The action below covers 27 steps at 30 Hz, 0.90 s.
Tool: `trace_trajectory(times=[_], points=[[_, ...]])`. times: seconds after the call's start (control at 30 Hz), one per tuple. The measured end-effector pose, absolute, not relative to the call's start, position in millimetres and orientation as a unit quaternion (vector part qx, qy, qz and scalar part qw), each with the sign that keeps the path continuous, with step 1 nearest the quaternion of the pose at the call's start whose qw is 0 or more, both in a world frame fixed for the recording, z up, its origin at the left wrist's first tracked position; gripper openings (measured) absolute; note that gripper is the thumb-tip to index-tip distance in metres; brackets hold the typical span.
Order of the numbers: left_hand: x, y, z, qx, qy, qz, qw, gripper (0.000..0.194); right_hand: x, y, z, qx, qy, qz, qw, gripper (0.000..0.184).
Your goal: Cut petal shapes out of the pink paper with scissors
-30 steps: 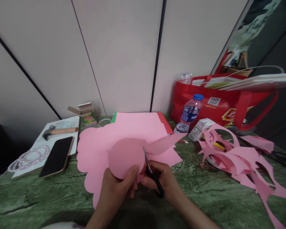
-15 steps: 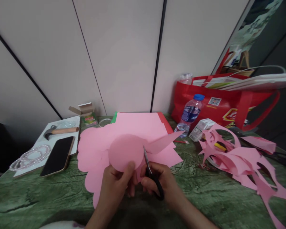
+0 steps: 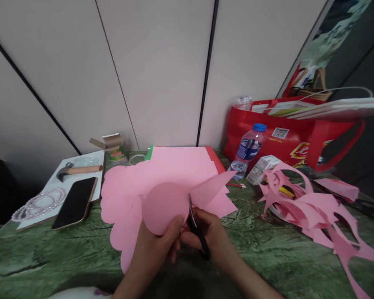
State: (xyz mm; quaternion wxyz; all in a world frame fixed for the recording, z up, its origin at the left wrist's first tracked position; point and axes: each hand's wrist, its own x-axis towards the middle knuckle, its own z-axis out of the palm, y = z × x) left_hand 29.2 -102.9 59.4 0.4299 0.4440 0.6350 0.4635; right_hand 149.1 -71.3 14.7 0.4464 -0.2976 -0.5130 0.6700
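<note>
Pink paper disc (image 3: 163, 203), near edge in left grip (image 3: 157, 244)

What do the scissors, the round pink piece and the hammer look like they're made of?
Scissors: silvery, shiny blades, probably steel; the smooth black handles suggest plastic.
Round pink piece: matte and evenly coloured, thin like the sheet being cut, so paper or light card; I can't tell which.
Hammer: light-brown handle, likely wood; dark grey head, likely metal.

paper disc (image 3: 164, 205): pink | scissor handles (image 3: 201, 237): black | tabletop (image 3: 268, 257): mottled green | bag (image 3: 282, 145): red
</note>
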Motion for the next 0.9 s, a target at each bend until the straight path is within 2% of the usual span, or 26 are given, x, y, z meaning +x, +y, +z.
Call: trace_trajectory(times=[0.17, 0.9], points=[[30.2, -102.9, 60.7, 0.445, 0.643, 0.463, 0.417, 0.031, 148.9, -72.3, 15.4, -0.28, -0.506, 0.685, 0.442, 0.035], [22.7, -100.9, 57.2, 0.486, 0.636, 0.439, 0.408, 0.046, 150.2, -69.5, 10.5, -0.295, -0.534, 0.655, 0.446, 0.026]])
